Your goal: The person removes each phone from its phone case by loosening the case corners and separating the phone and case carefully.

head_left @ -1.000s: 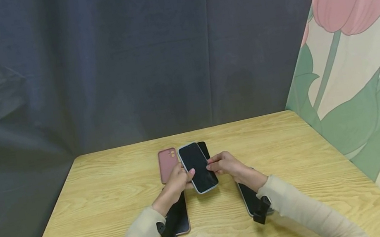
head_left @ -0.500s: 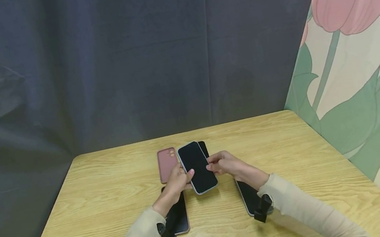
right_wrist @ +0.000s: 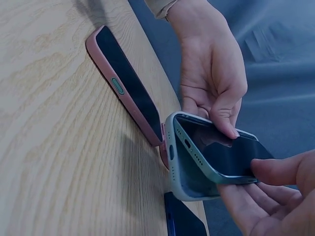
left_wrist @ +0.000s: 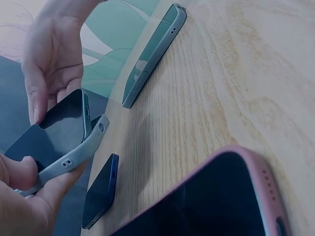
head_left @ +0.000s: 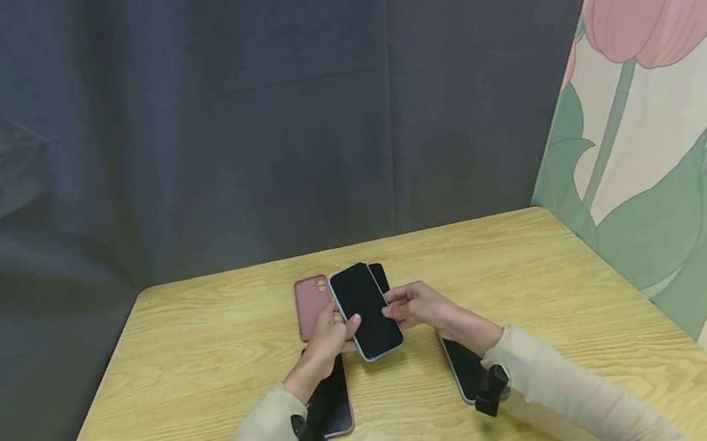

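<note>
A phone with a dark screen [head_left: 367, 304] is held up over the middle of the table, tilted inside a pale blue-grey case [right_wrist: 187, 179]. One long side of the phone stands out of the case, and a gap shows between them at the bottom end. My left hand [head_left: 324, 346] grips the case's left side, its thumb on the screen and its fingers underneath. From the right, my right hand [head_left: 419, 306] pinches the raised side of the phone, thumb on the screen, as the right wrist view shows.
A pink-cased phone [head_left: 338, 402] lies below my left wrist, and a pale-cased phone [head_left: 462, 366] lies under my right forearm. Behind the held phone are an upturned pink case [head_left: 311, 309] and a dark phone [head_left: 380, 275]. A dark curtain [head_left: 251, 113] hangs beyond the wooden table [head_left: 204, 331].
</note>
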Demonstrator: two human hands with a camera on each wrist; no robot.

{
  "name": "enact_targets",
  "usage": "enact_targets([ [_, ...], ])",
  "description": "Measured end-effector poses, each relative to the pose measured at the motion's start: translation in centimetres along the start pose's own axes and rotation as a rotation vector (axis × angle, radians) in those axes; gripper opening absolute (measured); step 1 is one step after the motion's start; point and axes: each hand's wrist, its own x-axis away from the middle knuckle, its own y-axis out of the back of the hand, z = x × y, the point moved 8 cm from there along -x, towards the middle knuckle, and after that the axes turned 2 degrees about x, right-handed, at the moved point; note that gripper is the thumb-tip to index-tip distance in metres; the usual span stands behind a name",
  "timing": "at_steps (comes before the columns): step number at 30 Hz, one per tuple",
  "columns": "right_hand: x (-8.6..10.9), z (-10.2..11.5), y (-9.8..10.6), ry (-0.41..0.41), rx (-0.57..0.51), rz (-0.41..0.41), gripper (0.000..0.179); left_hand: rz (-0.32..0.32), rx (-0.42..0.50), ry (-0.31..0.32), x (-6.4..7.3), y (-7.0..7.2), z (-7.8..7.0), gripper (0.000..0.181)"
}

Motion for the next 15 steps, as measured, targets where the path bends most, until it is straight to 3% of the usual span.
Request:
enact_targets([
  [15,0.29,0.39,0.07,0.006,-0.063,0.038,0.035,-0.035,-0.051,0.033,-0.05,0.47,0.3,0.029],
])
